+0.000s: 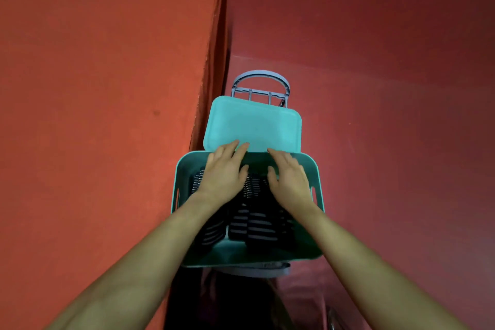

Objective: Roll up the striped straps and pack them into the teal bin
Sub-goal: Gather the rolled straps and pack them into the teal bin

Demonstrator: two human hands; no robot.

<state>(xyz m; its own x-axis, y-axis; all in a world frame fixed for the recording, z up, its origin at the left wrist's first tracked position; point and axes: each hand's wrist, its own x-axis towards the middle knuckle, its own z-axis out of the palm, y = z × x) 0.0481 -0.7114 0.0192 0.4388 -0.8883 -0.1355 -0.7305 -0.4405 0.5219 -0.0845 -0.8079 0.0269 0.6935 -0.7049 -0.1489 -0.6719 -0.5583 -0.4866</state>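
The rectangular teal plastic bin [317, 185] stands at centre frame, its mouth open and slot handles cut into both side walls. Inside it lie the black-and-white striped straps [251, 225], packed as rolled bundles across the bin floor; the exact count cannot be told.

The left hand [223, 173] reaches over the left half of the bin mouth, palm down, fingers straight and extended. Its fingertips meet the near edge of the flat teal plastic lid [254, 123], which stands tilted just beyond the bin's far rim. The straps lie directly beneath and nearer than this hand.

The right hand [290, 178] reaches over the right half of the bin mouth, palm down, fingers extended and slightly spread, thumb turned inward. Its fingertips reach the same lid edge. Neither hand grips a strap; whether the fingers clasp the lid edge cannot be told.

Behind the lid rises the curved grey plastic chair back [261, 86]. A red wall [107, 61] fills the left side, meeting a darker red surface [388, 88].
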